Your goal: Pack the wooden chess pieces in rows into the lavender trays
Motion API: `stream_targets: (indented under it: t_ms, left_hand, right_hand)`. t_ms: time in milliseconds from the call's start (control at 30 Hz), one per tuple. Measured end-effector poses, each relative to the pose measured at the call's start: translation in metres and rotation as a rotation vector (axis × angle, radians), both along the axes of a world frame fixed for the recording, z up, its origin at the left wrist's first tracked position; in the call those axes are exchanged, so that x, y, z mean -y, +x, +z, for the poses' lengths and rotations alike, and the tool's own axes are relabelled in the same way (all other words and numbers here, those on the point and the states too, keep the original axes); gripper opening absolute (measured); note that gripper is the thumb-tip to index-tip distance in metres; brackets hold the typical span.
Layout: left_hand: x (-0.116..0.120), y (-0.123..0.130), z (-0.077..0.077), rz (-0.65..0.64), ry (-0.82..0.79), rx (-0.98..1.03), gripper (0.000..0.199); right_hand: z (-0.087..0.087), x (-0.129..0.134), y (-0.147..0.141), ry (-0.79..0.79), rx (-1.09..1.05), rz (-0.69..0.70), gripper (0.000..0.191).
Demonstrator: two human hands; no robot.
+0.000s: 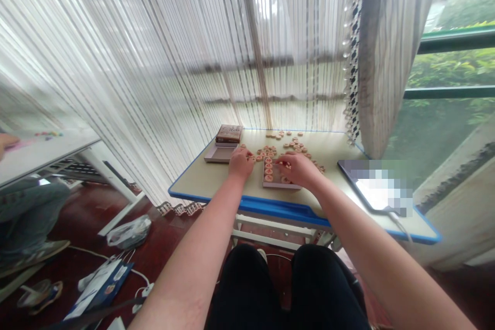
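Observation:
Round wooden Chinese chess pieces (266, 152) lie scattered over the middle and back of the small table. An open box (275, 184) sits near the front edge, with a column of pieces lined up along its left side and others at its right. Over the right part of that box is my right hand (297, 166), its fingers pinched on a chess piece. My left hand (241, 163) is low over the table left of the box, fingers curled around a chess piece at the edge of the pile. Both palms are hidden from view.
Beside my left hand lies a shallow box lid (220, 153), with a brown printed box (229, 133) behind it. A tablet (373, 191) with a cable rests on the table's right. Another person's hand (8, 141) is at a table on the far left. Curtains hang behind.

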State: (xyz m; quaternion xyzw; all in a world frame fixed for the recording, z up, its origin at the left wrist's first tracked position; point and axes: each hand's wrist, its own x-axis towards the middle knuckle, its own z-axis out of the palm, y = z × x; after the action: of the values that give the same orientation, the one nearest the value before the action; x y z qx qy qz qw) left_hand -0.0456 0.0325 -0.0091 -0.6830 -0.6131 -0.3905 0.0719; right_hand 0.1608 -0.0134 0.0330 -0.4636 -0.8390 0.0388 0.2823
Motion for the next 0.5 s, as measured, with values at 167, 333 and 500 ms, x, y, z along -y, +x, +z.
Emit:
stream_targets:
  t_ms: [167, 333, 500]
  left_hand:
    - [0.001, 0.003, 0.003, -0.029, 0.011, -0.049, 0.018]
    - [0.001, 0.006, 0.005, -0.09, 0.009, -0.116, 0.02]
    - [0.003, 0.006, 0.004, -0.093, 0.029, -0.108, 0.019]
  right_hand:
    - [0.007, -0.051, 0.039, -0.109, -0.014, -0.408, 0.037]
    - [0.002, -0.094, 0.071, -0.334, 0.093, -0.589, 0.048]
    - [-0.016, -0.105, 0.069, -0.294, 0.112, -0.511, 0.034]
